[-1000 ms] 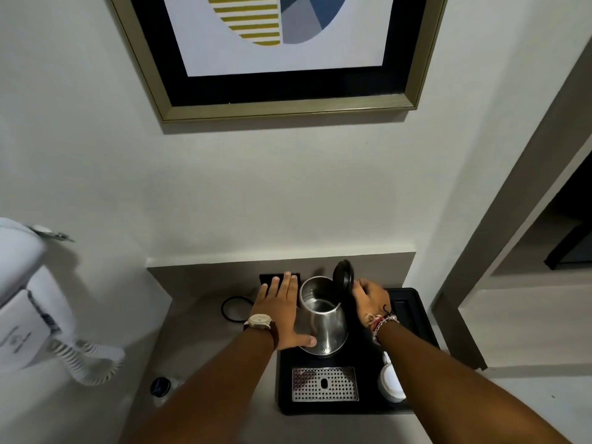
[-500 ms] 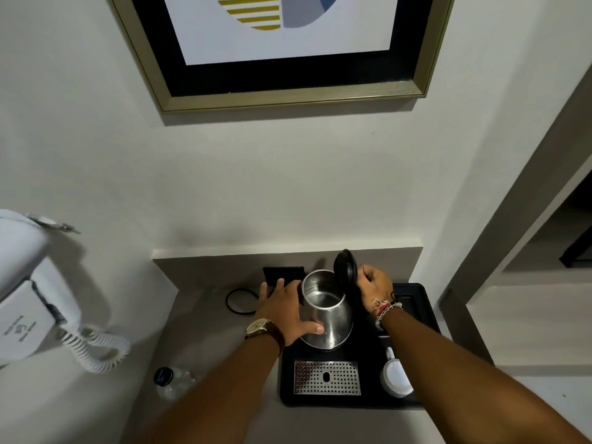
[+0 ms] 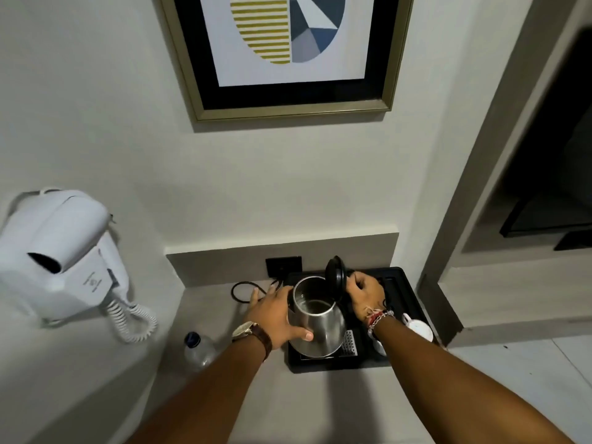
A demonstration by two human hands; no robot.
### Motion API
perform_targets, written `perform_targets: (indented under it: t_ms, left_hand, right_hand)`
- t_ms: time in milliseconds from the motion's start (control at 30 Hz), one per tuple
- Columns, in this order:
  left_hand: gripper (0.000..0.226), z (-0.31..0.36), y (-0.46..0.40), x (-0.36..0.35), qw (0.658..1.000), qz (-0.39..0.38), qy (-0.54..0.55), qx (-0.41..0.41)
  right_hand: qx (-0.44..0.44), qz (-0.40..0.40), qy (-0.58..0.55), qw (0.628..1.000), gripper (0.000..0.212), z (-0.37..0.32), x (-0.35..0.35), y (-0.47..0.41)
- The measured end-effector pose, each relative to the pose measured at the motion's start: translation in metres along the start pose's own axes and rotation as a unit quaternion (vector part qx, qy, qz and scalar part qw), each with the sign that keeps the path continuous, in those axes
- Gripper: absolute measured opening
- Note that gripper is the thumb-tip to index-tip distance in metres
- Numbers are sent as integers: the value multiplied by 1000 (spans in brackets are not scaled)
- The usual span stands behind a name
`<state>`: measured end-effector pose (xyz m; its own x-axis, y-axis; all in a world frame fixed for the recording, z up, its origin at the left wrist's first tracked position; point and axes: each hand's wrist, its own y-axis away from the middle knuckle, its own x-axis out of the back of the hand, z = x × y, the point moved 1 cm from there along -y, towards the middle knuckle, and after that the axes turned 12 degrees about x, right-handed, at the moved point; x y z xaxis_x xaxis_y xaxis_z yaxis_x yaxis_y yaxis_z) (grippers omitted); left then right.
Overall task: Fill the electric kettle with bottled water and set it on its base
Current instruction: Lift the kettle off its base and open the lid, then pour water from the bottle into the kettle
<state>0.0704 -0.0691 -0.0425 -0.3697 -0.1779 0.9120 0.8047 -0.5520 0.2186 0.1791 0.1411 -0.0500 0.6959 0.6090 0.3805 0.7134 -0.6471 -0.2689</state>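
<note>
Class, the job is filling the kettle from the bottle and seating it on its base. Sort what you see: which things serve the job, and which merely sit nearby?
Part of the job:
- shiny steel kettle with its black round lid open
- clear plastic water bottle with dark cap
- left hand and right hand, both on the kettle

Lying about:
- white wall-mounted hairdryer
- gold-framed abstract picture
- white cups
- black rectangular tray

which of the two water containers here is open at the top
The steel electric kettle on the black tray: its black lid stands flipped up. The clear plastic bottle keeps its dark cap on.
</note>
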Motion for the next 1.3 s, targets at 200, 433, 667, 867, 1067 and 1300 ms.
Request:
perform_targets:
  t_ms: [200,433,667,867,1067,1300]
  left_hand:
    - [115,-44,80,-10,998,-53,43,4]
    - [115,-83,130,-33,996,-80,41,-1]
    - [117,-100,136,-59,994,-80,68,16]
    - [111,-104,126,-75,993,-71,80,45]
    - [111,-107,120,-77,992,-77,84,62]
    - [128,-109,127,-76,995,-77,48,35]
  right_hand:
    - [-15,34,-26,999,45,-13,-17,101]
    - [-39,53,-41,997,38,-19,-38,179]
    - [-67,23,-52,996,58,-7,-52,198]
    - [-78,3,-77,994,49,7,-60,197]
    - [-65,-10,-81,995,53,12,-64,188]
    - [47,-75,66,994,86,30,-50,218]
